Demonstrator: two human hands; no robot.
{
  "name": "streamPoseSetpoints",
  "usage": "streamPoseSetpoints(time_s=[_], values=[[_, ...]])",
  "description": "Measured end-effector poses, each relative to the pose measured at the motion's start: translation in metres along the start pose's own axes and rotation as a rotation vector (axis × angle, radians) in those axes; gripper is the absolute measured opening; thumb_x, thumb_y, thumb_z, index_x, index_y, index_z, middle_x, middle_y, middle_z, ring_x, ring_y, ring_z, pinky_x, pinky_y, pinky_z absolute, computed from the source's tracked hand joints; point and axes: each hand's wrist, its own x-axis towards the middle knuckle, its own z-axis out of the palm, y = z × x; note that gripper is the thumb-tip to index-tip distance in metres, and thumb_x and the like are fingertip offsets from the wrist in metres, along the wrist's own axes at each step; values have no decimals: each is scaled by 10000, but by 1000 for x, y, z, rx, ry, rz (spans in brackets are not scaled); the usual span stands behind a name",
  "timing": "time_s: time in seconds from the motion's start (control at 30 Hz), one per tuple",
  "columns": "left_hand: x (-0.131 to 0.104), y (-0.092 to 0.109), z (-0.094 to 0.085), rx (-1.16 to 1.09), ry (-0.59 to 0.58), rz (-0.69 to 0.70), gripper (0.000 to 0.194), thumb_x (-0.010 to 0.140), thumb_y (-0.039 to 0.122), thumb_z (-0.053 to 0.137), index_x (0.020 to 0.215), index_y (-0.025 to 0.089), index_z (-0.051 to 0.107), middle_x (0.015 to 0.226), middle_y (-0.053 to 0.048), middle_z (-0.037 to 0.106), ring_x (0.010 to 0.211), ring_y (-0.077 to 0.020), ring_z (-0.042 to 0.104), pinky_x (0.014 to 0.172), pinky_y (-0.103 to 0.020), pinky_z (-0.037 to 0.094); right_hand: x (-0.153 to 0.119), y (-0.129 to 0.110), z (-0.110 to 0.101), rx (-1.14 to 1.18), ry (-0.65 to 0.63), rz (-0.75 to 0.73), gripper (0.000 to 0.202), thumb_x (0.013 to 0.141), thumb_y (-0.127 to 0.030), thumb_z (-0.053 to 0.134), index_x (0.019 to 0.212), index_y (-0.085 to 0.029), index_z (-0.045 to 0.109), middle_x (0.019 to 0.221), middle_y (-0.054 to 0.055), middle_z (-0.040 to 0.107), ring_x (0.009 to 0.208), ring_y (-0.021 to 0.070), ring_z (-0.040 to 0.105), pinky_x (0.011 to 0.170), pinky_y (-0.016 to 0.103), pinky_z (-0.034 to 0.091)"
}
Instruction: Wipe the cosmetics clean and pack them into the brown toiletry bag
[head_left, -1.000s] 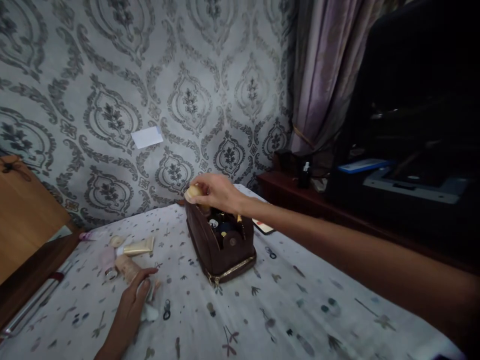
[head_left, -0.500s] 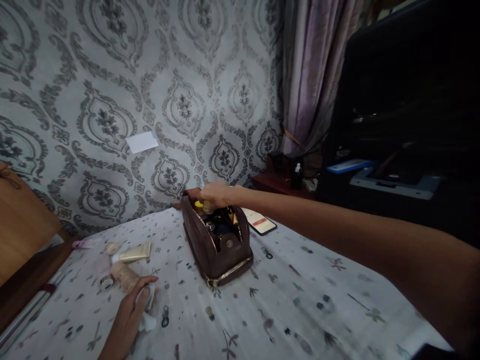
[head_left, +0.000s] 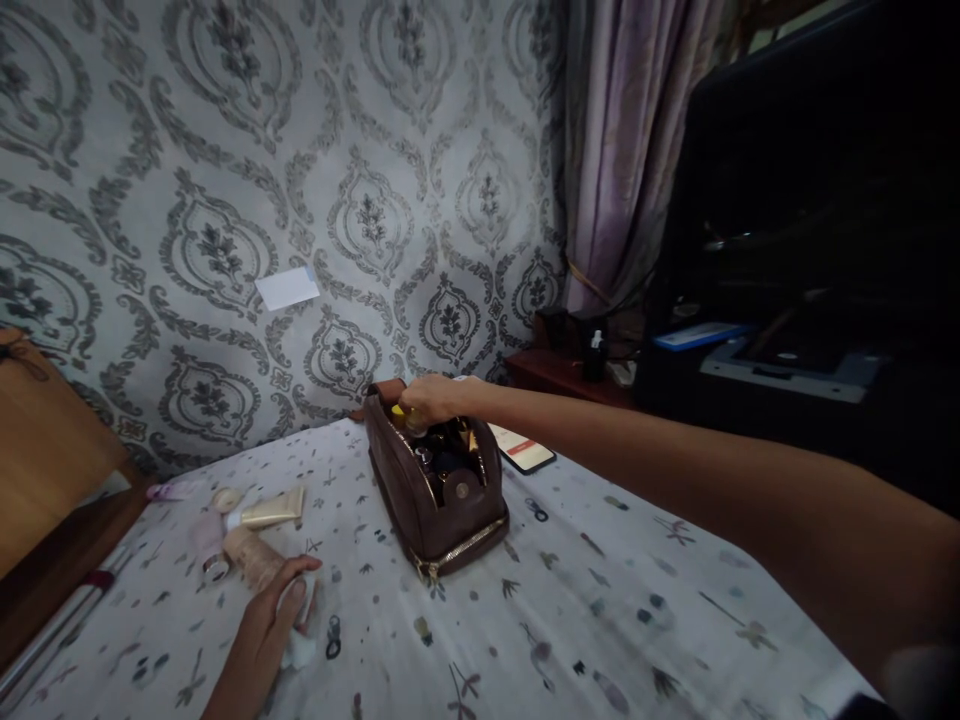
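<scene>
A dark brown cosmetic bag stands unzipped on the patterned sheet, with several small items inside. Over its far end, my right hand reaches down with curled fingers. A pale round item shows just below those fingers, beside a yellow cap; what the fingertips grip is hidden. At lower left, my left hand is closed around a crumpled white tissue, resting on the sheet. Just beyond it lie a beige tube, a pinkish bottle with a silvery cap and a cream-gold tube.
A phone with a lit screen lies right of the bag, under my right forearm. The patterned wall rises behind the bed. A reddish side table and a large dark screen stand at right. A wooden board is at left.
Both hands stay almost in place, the right one still at the bag's far end and the left one still on the tissue. The view has shifted very slightly.
</scene>
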Motion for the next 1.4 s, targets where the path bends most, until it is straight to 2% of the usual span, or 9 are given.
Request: streamPoseSetpoints(time_s=[0.2,0.4,0.57,0.8,0.97,1.07,1.17,1.3,1.4], values=[[0,0,0,-11,-32,-9,461,882,545,461,1086,215,712,823,-33,753,695,-224,689,652,-303,578,-2,-6,2,-106,13,27,290,806,-232,613,1061,-118,691,1048,142,715,907,271,675,678,297,454],[0,-2,1,-1,-28,18,448,867,541,488,1076,218,716,1003,-52,756,717,-216,698,626,-289,581,-1,-10,4,-164,30,26,375,845,-197,599,1201,-82,618,1129,178,692,1003,295,668,748,328,479],[-1,0,1,61,-42,35,454,882,532,453,1079,219,716,867,-38,762,692,-218,696,640,-290,579,1,-7,8,-191,50,-2,325,849,-219,596,1146,-100,658,1100,162,704,1004,283,666,769,327,474],[-1,8,1,75,-11,64,445,891,532,440,1054,229,721,1061,-50,750,918,-256,703,748,-314,587,1,-6,13,-246,71,-34,232,849,-164,564,1024,-110,707,1041,146,725,1016,276,657,784,336,440],[-2,8,1,55,-57,19,484,897,566,418,1076,226,711,974,-50,759,718,-220,696,654,-292,581,3,-8,16,-266,76,-42,218,847,-123,565,1012,-117,707,1055,142,729,1046,266,642,822,345,413],[-2,8,1,69,-40,41,459,892,556,435,1047,234,723,848,-37,752,716,-227,696,639,-287,575,3,-7,17,-257,76,-45,211,851,-140,582,1021,-121,706,1065,143,729,1057,263,638,837,346,412],[-2,7,1,75,-30,57,455,880,562,453,1027,232,730,824,-39,751,726,-233,701,626,-284,573,2,-5,15,-231,72,-37,211,844,-181,611,1020,-120,709,1051,144,731,1049,269,644,840,342,424],[-1,2,1,71,-56,42,484,906,562,409,1087,227,708,900,-42,761,679,-217,692,651,-294,574,5,0,6,-165,96,34,260,832,-237,627,1050,-123,709,1051,153,730,1002,273,668,774,306,461],[0,-2,2,55,-73,24,481,910,562,406,1087,232,708,840,-33,758,659,-219,688,643,-296,575,13,3,0,-105,141,119,289,869,-220,550,1098,-123,698,1083,164,722,1016,267,672,758,284,479]])
